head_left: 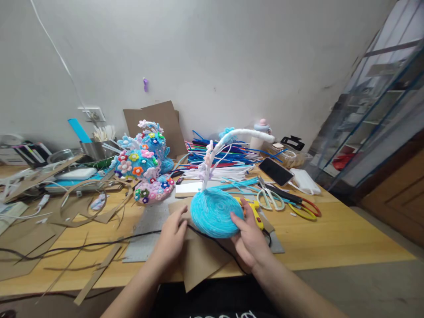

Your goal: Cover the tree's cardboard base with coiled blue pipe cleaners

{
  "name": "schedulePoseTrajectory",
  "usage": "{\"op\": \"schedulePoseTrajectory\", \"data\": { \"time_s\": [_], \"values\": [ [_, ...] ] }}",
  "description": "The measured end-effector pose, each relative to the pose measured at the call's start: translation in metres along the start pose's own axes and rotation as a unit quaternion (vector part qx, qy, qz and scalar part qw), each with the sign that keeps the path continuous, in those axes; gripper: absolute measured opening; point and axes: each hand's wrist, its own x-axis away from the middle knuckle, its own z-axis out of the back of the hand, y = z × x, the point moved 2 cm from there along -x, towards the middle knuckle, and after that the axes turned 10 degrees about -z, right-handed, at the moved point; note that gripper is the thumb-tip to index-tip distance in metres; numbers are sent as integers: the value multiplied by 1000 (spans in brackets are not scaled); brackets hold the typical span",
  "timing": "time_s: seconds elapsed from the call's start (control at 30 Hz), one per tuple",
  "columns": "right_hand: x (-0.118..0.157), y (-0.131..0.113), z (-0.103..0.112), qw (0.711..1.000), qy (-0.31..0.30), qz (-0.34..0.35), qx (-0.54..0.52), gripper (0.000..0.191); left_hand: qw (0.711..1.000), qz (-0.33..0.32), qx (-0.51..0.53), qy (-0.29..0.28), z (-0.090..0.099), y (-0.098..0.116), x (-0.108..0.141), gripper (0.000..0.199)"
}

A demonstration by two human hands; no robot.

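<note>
My right hand [250, 240] grips a round, coiled light-blue disc [215, 212] by its right edge, thumb on the upper face. From the disc's back edge rises a stem wrapped in white pipe cleaner [247, 132], bending over to the right. A cluster of pale pink and lilac fuzzy pieces [207, 165] stands at the stem's base. My left hand [172, 234] is just left of the disc, apart from it, with loosely curled fingers and nothing in them. Behind my right hand lies a yellow glue gun [257, 215], partly hidden. Brown cardboard [198, 265] lies below the disc.
Left of centre stands a blue pipe-cleaner piece covered in colourful flowers [137, 170]. Pipe cleaners [221, 152] are heaped behind. White-handled scissors [270, 198], red-and-yellow-handled pliers [306, 210] and a phone [276, 171] lie right. A black cable [99, 243] crosses the table among cardboard scraps.
</note>
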Motion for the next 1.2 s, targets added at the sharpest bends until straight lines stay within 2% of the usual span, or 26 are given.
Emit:
{"op": "schedulePoseTrajectory", "data": {
  "time_s": [0.17,0.3,0.4,0.47,0.53,0.67,0.8,0.87,0.97,1.07,1.13,1.2],
  "values": [
    [-4,5,-4,1000,-17,0,11,84,976,-60,-179,-105,5,8,29,4],
    [2,18,-13,999,-35,-22,18,92,953,-93,-233,-172,14,18,55,13],
    [12,22,-19,996,-63,-55,25,94,949,-98,-265,-137,17,18,62,36],
    [21,20,-20,990,-92,-99,33,91,947,-95,-292,-91,15,14,59,57],
    [30,14,-16,979,-126,-152,44,88,943,-92,-315,-59,10,9,52,65],
    [44,-2,11,956,-167,-229,82,78,935,-90,-342,-29,5,2,38,56],
    [54,-19,34,953,-180,-224,96,59,940,-106,-323,-8,6,6,35,54],
    [59,-24,33,946,-217,-227,83,52,948,-140,-285,-5,3,19,39,47],
    [64,-23,21,913,-296,-274,58,61,955,-218,-200,-18,-6,46,45,27],
    [66,-12,9,880,-355,-313,39,64,950,-284,-128,-16,-16,70,50,15],
    [66,-4,6,868,-370,-331,20,62,944,-312,-102,0,-20,76,51,7],
    [64,4,6,858,-379,-346,-1,57,938,-334,-89,19,-20,77,52,9]
  ]
}}
